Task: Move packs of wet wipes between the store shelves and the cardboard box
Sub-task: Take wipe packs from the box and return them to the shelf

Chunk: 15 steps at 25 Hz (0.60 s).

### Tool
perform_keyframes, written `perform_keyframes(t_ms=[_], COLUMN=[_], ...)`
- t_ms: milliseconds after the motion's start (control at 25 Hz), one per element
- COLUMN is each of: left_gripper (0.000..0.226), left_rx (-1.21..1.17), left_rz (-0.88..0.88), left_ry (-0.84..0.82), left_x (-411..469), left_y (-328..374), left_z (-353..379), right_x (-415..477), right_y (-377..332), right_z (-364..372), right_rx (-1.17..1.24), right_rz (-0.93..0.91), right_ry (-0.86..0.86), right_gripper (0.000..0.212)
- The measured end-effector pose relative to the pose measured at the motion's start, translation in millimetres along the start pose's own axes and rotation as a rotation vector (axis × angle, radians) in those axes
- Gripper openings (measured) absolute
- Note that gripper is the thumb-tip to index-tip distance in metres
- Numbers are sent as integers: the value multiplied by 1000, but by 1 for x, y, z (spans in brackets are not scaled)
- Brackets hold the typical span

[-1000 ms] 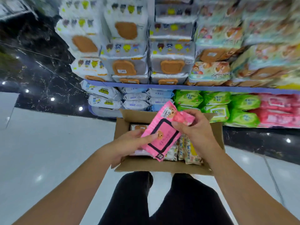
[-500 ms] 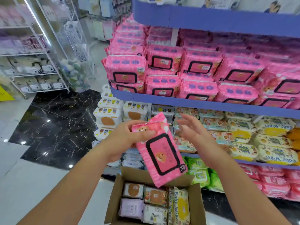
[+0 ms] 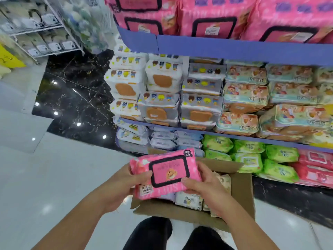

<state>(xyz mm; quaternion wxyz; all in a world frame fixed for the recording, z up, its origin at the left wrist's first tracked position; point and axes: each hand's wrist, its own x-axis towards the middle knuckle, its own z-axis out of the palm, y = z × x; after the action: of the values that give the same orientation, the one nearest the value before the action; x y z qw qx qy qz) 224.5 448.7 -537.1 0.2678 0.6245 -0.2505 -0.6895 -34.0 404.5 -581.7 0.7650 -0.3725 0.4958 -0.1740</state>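
Observation:
A pink pack of wet wipes [image 3: 167, 173] with a black-framed lid lies flat above the open cardboard box [image 3: 241, 184]. My left hand [image 3: 124, 184] grips its left end, thumb on top. My right hand [image 3: 201, 184] holds its right end, thumb on the front edge. Inside the box lie other packs [image 3: 189, 199], partly hidden under the pink one. The shelves [image 3: 234, 49] ahead carry stacked packs: pink [image 3: 214, 20] on top, white and grey [image 3: 162, 109] in the middle, green [image 3: 248, 154] at the bottom.
The box stands on the pale floor in front of my black-trousered legs [image 3: 153, 233]. A black marble floor strip [image 3: 75, 98] runs along the shelf base. A white wire rack [image 3: 41, 33] with goods stands at the far left.
The pink pack came down from chest height to just above the box and turned flat. My right hand, apart from it before, now holds its right end. The view tilted downward.

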Motion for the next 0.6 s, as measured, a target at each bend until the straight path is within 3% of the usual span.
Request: perform_keyframes(t_ms=[120, 200, 280, 360, 440, 560, 600], left_gripper=[94, 98, 88, 78, 68, 22, 22], left_rx=[-9, 9, 34, 32, 81, 37, 45], left_rz=[-22, 36, 108, 183, 232, 179, 150], left_ry=[54, 142, 207, 232, 230, 285, 286], left_x=[31, 57, 82, 104, 122, 151, 153], left_y=[-23, -41, -56, -73, -90, -123, -135], left_z=[-20, -35, -54, -72, -79, -109, -122], right_x=[44, 92, 143, 184, 214, 255, 268], right_y=[50, 107, 177, 249, 300, 356, 369], right_z=[-16, -33, -50, -49, -35, -13, -8], right_rx=[12, 0, -159, -289, -281, -262, -271], right_rz=[79, 241, 441, 569, 609, 611, 617], right_ry=[-70, 7, 112, 137, 170, 273, 288], right_gripper=[77, 71, 62, 74, 86, 92, 93])
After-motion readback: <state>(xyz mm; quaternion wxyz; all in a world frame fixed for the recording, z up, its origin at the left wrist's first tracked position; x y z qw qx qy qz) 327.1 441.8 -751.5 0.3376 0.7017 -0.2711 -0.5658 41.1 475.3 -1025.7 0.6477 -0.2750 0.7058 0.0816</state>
